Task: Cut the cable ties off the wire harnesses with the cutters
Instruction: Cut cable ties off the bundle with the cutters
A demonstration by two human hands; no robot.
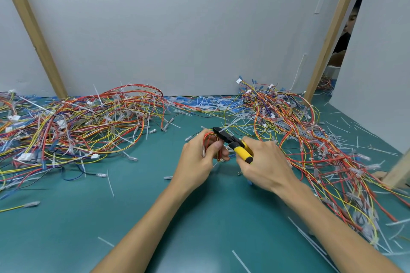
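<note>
A wire bundle is held in the left hand; cutters are gripped in the right hand; cut ties are scattered; big piles seem left.

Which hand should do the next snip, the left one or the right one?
Probably the right. The right hand grips the cutters, and their black tip is at the wire bundle that the left hand holds.

Pale grey back panel, slanted wooden post at left, second wooden post at right, pale side panel beyond it, narrow gap between them, teal tabletop below, even diffuse light.
</note>
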